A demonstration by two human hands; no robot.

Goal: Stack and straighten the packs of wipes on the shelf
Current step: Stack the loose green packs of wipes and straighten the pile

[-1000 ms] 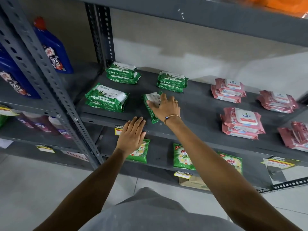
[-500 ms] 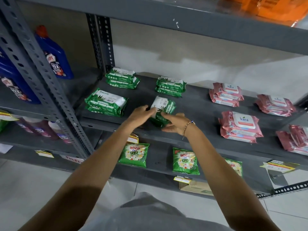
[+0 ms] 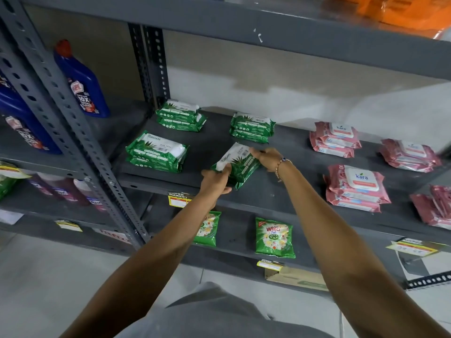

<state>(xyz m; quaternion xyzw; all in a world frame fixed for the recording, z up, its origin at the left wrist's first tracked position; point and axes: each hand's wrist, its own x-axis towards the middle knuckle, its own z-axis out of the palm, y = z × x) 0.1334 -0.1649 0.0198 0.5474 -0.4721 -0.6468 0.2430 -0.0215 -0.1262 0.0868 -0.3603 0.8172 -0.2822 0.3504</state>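
Note:
A green pack of wipes (image 3: 238, 164) lies skewed near the front of the grey shelf (image 3: 280, 191). My left hand (image 3: 216, 182) grips its near left end and my right hand (image 3: 268, 157) grips its far right end. Three stacks of green packs stand around it: front left (image 3: 156, 152), back left (image 3: 180, 115) and back middle (image 3: 251, 126). To the right lie pink wipe stacks, at the back (image 3: 335, 139), far back right (image 3: 410, 156), front (image 3: 356, 189) and at the right edge (image 3: 435, 206).
Blue bottles (image 3: 81, 81) stand on the neighbouring shelf to the left, behind a perforated upright post (image 3: 61, 111). Green detergent pouches (image 3: 273, 237) lie on the shelf below. Another shelf board (image 3: 268, 28) runs overhead. Price tags (image 3: 179, 198) hang on the shelf edge.
My left hand rose from the shelf edge to the green pack. Both hands now hold the pack, which has turned from standing on its edge to lying face up, at a slant.

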